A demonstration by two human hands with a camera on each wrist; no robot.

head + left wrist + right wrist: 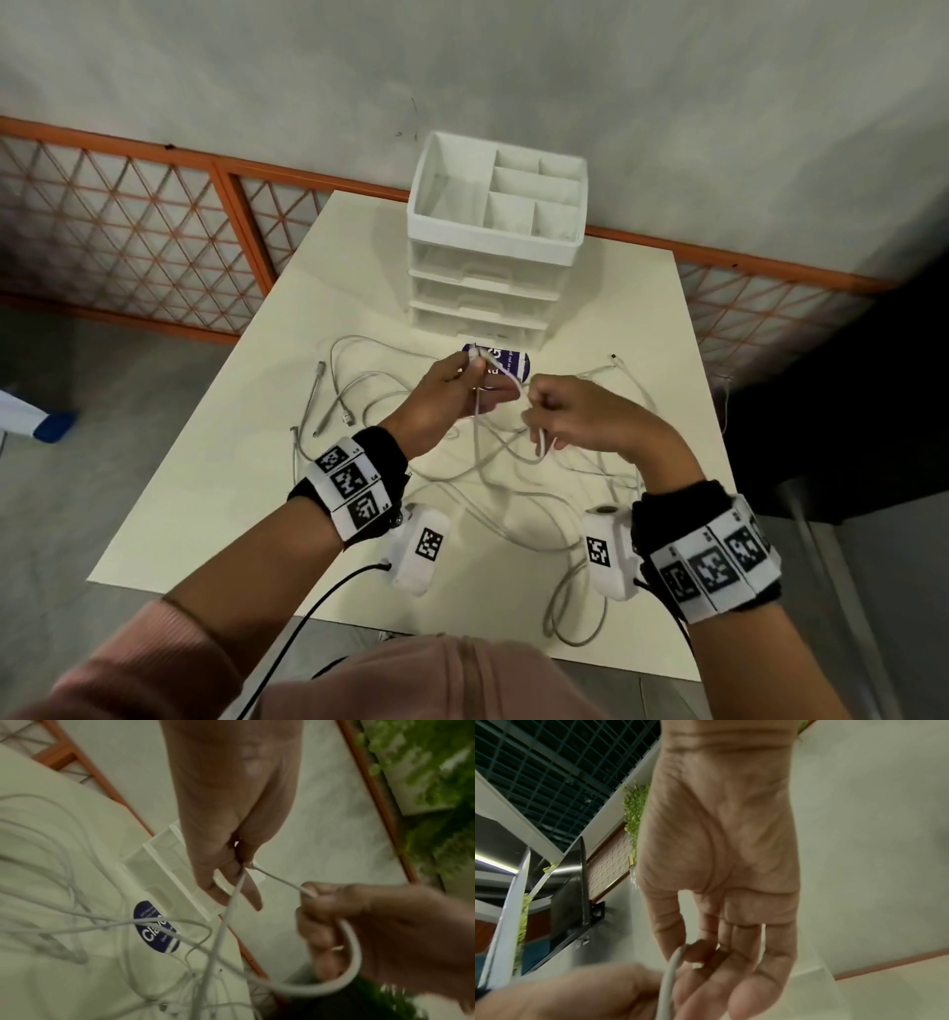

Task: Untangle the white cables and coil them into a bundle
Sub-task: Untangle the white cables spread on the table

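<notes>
Several white cables (pixel 513 488) lie tangled across the white table (pixel 215 488). Above the tangle both hands hold one white cable (pixel 517 384). My left hand (pixel 475 366) pinches it near its end between thumb and fingers; the left wrist view shows that pinch (pixel 241 862) from close up. My right hand (pixel 536 411) grips the same cable a short way along, and a loop (pixel 354 953) curves down below its curled fingers. In the right wrist view the right hand (pixel 700 951) pinches the cable (pixel 667 983), with the left hand (pixel 577 994) blurred beside it.
A white drawer organizer (pixel 493 241) with an open divided top stands at the table's far side. A purple-labelled item (pixel 508 362) lies just before it. One cable loop (pixel 570 616) hangs near the front edge. An orange lattice railing (pixel 154 246) runs behind the table.
</notes>
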